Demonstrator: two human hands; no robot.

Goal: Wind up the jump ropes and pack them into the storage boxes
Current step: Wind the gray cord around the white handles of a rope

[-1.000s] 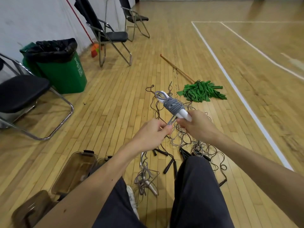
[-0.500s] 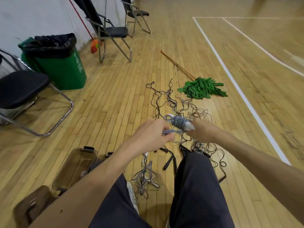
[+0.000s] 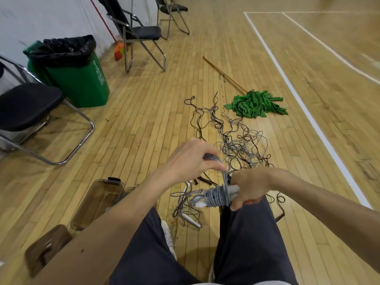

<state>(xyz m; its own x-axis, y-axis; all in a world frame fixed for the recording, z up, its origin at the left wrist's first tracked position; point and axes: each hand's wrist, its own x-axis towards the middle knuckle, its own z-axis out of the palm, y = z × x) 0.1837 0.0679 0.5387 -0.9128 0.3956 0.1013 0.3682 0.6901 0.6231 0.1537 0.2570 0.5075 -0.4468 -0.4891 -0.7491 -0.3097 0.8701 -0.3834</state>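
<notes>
My right hand (image 3: 249, 187) grips the white handles of a grey jump rope (image 3: 218, 196), whose cord is wound in tight coils around them. My left hand (image 3: 190, 159) pinches the loose end of that grey cord above the bundle and pulls it up. A tangle of black and grey jump ropes (image 3: 236, 140) lies on the wood floor ahead of my knees. More loose cord and a white handle (image 3: 190, 220) lie between my legs. Two brownish clear storage boxes (image 3: 96, 202) (image 3: 44, 246) sit on the floor at my lower left.
A green bin (image 3: 82, 79) with a black liner stands at the left beside folding chairs (image 3: 26, 108) (image 3: 141, 33). A green mop (image 3: 255, 103) with a wooden handle lies beyond the ropes. A white court line (image 3: 298, 95) runs along the right.
The wound bundle came down from chest height to just above my right knee and turned sideways. My left hand rose above it with the cord end.
</notes>
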